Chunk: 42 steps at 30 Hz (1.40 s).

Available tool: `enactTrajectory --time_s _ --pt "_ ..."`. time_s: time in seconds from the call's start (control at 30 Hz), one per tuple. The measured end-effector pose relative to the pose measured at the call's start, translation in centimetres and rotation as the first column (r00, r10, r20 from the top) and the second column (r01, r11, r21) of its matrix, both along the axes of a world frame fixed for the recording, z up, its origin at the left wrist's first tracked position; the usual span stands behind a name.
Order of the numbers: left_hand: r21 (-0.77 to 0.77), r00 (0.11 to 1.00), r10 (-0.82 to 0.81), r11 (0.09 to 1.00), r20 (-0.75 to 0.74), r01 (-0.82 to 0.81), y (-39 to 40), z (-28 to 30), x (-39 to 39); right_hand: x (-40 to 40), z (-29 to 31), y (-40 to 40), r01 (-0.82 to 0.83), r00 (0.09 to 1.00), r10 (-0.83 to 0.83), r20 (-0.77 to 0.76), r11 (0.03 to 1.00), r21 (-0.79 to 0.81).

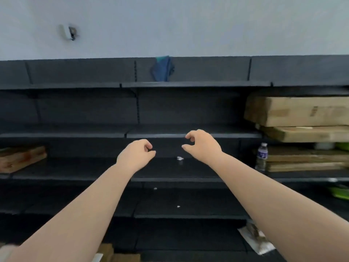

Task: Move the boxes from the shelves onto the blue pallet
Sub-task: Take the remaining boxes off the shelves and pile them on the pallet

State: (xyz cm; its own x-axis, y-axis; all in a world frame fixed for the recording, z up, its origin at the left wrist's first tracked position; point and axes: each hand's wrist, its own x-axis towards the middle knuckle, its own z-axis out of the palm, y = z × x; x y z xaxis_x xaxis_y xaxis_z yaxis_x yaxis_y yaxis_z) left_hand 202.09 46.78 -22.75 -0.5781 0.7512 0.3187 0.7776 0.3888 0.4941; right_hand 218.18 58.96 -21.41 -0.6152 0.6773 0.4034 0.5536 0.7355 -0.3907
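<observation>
Left hand (135, 156): raised before the dark shelving (188, 134), fingers loosely curled toward the thumb, holding nothing, touching nothing
Right hand (203, 145): raised just beside the left, apart from it, fingers half-curled and thumb out in a loose claw, holding nothing
Cardboard boxes (298, 110): stacked flat on the shelves at right, well apart from both hands; further flat boxes on the shelf below
Water bottle (262, 156): upright, just left of the lower boxes
Wooden-looking box (20, 157): far left shelf
Blue cloth (162, 68): top shelf, centre
White scrap (179, 158): on the shelf between the hands
</observation>
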Motion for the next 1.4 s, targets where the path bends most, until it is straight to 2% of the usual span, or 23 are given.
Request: enactTrajectory --time_s 0.17,0.4,0.6,0.8,0.9,1.03,1.17,1.4 --pt "0.046 0.974 -0.219 0.975 0.052 0.217 13.8 0.1 6.4 8.0 0.3 10.5 0.210 0.967 -0.219 -0.127 0.974 -0.085" --pt "0.113 0.880 -0.456 0.889 0.132 0.443 31.4 0.6 10.6 14.2 0.5 23.3 0.423 0.880 -0.446 -0.164 0.892 -0.158" --pt "0.190 0.797 -0.558 0.829 0.232 0.526 45.8 2.2 12.3 16.9 1.6 34.8 0.546 0.764 -0.597 -0.244 0.800 -0.248" --pt "0.250 0.712 -0.626 0.780 0.317 0.574 57.0 2.5 16.5 20.5 0.7 44.5 0.603 0.683 -0.677 -0.275 0.735 -0.312" --pt "0.294 0.692 -0.634 0.773 0.344 0.562 60.6 2.7 18.4 22.6 0.1 48.1 0.609 0.664 -0.694 -0.280 0.718 -0.337" --pt "0.360 0.726 -0.583 0.808 0.366 0.467 65.8 3.6 21.3 26.7 0.4 53.6 0.587 0.664 -0.682 -0.307 0.730 -0.350" --pt "0.461 0.755 -0.494 0.840 0.431 0.286 70.6 5.2 24.1 31.2 1.6 59.6 0.561 0.662 -0.656 -0.363 0.754 -0.341" --pt "0.545 0.691 -0.377 0.838 0.616 -0.028 76.7 5.9 27.7 36.5 3.5 69.6 0.528 0.684 -0.593 -0.425 0.804 -0.272"
